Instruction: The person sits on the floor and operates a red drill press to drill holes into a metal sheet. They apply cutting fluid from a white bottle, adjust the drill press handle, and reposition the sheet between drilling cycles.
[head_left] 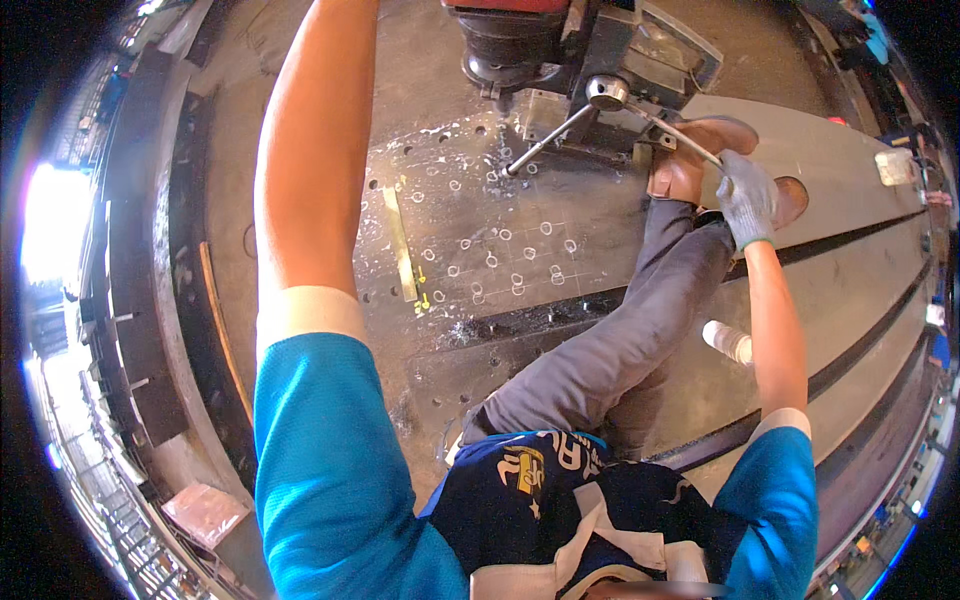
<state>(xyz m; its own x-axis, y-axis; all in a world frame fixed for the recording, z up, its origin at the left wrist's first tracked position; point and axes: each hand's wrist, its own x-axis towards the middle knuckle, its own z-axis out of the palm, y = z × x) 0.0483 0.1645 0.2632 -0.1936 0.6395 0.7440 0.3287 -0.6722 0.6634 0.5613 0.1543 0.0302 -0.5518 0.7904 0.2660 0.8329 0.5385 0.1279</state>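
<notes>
A drill press with a dark body (512,45) stands over a steel plate (470,215) marked with chalk circles and drilled with several holes. From its round metal hub (607,92) spread feed-handle spokes. My right hand (746,197), in a grey knit glove, is closed around the end of one feed handle (685,138), beside my brown shoes (690,165). Another spoke (550,140) points down to the left over the plate. My left forearm (312,150) stretches up past the top edge, so the left hand is out of sight. The drill tip is hard to make out.
A flat metal strip (400,245) lies on the plate near yellow marks. My crossed legs (620,310) rest across the plates. A white roll (728,342) lies by my right forearm, and a whitish container (896,167) stands at far right. Dark grooves run between the plates.
</notes>
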